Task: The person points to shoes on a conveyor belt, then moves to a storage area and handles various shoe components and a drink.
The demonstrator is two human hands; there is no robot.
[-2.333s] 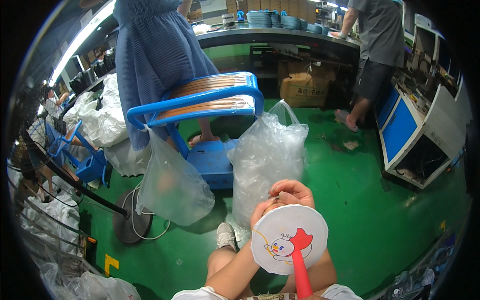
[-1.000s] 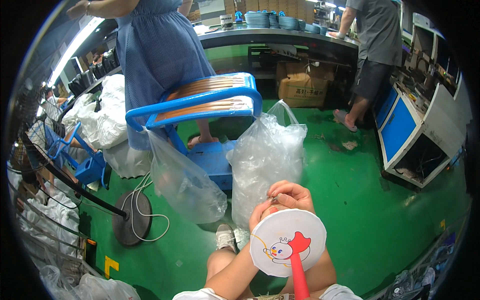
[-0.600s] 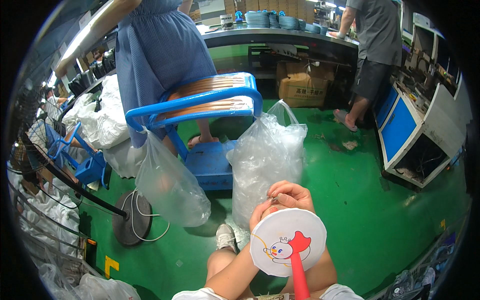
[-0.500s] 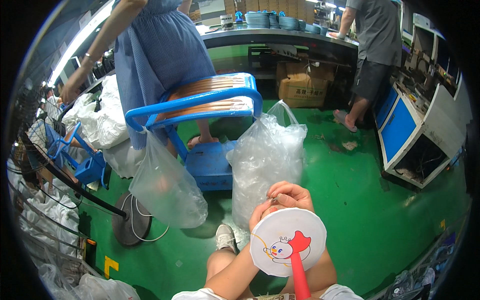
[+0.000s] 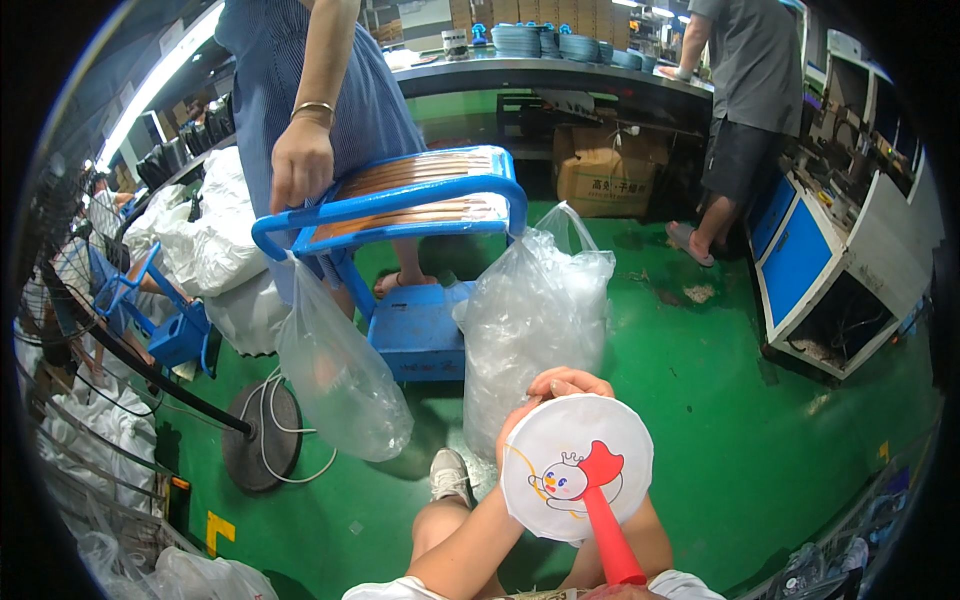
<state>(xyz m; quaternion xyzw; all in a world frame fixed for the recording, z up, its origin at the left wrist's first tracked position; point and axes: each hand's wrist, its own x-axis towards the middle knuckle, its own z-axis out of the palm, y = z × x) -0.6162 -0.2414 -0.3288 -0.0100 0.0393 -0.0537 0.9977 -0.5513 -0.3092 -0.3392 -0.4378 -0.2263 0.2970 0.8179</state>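
Close in front of me is a round white hand fan [image 5: 535, 455] with a red handle and a printed cartoon snowman figure. It hides most of both hands; what supports its handle cannot be made out. Past its upper edge, my right hand [image 5: 572, 381] shows bent fingers pressed together. Only a strip of my left hand [image 5: 513, 418] shows, its fingers curled against the right hand. Whatever they pinch is hidden. Just beyond my hands stands a clear plastic bag [image 5: 530, 330] full of clear plastic material.
A blue-framed chair [image 5: 390, 215] with a slatted wooden part stands ahead; another clear bag [image 5: 345, 375] hangs from it. A person's hand [image 5: 302, 165] is at its rail. A round fan base [image 5: 262, 440] with a cable is left; a white-and-blue cabinet [image 5: 800, 250] is right.
The co-worker's arm has swung right and down to the chair rail, and the hanging bag has shifted. The white fan has risen, covering more of my hands.
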